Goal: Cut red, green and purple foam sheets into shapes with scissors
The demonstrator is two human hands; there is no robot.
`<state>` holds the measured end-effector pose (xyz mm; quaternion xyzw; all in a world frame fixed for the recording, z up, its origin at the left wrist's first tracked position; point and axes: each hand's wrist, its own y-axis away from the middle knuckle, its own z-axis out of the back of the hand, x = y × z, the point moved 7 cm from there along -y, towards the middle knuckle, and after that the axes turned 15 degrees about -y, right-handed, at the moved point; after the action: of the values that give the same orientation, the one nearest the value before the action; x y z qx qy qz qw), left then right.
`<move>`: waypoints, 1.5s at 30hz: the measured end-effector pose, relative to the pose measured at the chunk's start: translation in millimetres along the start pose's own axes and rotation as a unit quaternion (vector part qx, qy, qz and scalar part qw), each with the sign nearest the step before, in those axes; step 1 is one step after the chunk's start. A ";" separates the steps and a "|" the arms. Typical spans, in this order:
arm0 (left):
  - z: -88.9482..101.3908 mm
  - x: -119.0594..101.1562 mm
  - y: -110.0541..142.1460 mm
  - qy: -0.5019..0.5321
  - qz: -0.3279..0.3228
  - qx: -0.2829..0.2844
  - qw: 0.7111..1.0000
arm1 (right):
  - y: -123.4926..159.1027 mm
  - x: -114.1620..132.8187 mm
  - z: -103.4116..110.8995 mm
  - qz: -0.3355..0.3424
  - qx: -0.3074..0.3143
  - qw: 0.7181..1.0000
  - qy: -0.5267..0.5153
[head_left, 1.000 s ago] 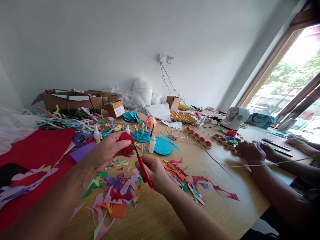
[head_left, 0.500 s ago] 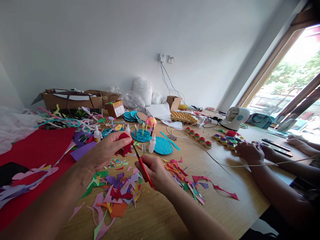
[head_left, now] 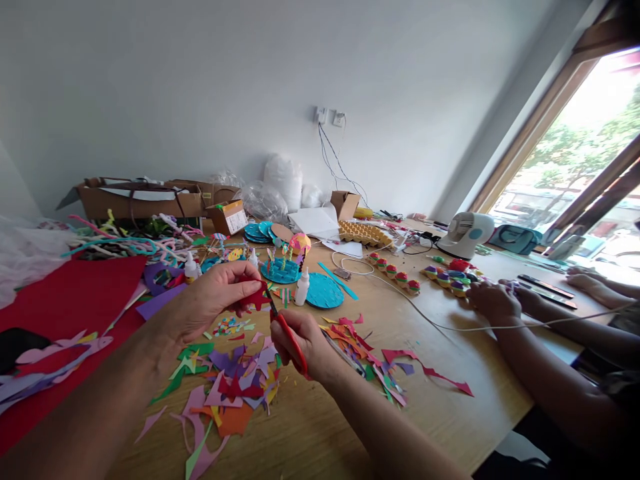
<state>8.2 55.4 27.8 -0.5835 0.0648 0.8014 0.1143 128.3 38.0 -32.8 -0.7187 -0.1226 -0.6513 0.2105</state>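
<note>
My left hand [head_left: 215,297] pinches a small piece of red paper [head_left: 256,298] between thumb and fingers, above the table. My right hand [head_left: 303,343] is wrapped round the red handles of a pair of scissors [head_left: 290,337]. The dark blades point up and left and meet the right edge of the red paper; whether they are parted cannot be made out. Below my hands lies a heap of coloured paper scraps [head_left: 240,373]. Just beyond, a white glue bottle [head_left: 302,288] stands beside a blue painted disc [head_left: 325,291].
A large red sheet [head_left: 85,293] covers the table's left side. Painted egg-carton pieces [head_left: 395,272] and a white fan [head_left: 465,235] stand to the right. A white cable [head_left: 435,323] crosses the table towards a co-worker's hands [head_left: 495,300]. Cardboard boxes [head_left: 140,200] line the wall.
The red paper has been turned in my left hand and now lies flatter, with a pointed outline. The scissors have shifted slightly and stay at its edge. The view has moved a little.
</note>
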 end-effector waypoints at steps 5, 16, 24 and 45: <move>-7.8 3.3 0.0 0.012 0.002 0.017 1.000 | -0.8 -0.5 -3.3 0.008 0.026 0.998 -0.048; -18.6 4.2 -2.5 0.002 -0.040 0.043 0.998 | -1.0 -5.6 -5.2 0.008 0.021 0.995 -0.100; -20.8 5.2 -2.0 -0.001 -0.046 0.051 0.998 | 0.3 -4.1 -6.2 0.014 0.010 0.994 -0.108; -20.2 6.5 -4.7 -0.029 -0.059 0.053 0.996 | 0.9 -1.4 -4.5 0.012 -0.013 0.995 -0.094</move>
<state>26.1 55.8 15.5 -0.5563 0.0690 0.8050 0.1942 124.6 35.2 -34.0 -0.7807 -0.1250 -0.5799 0.1965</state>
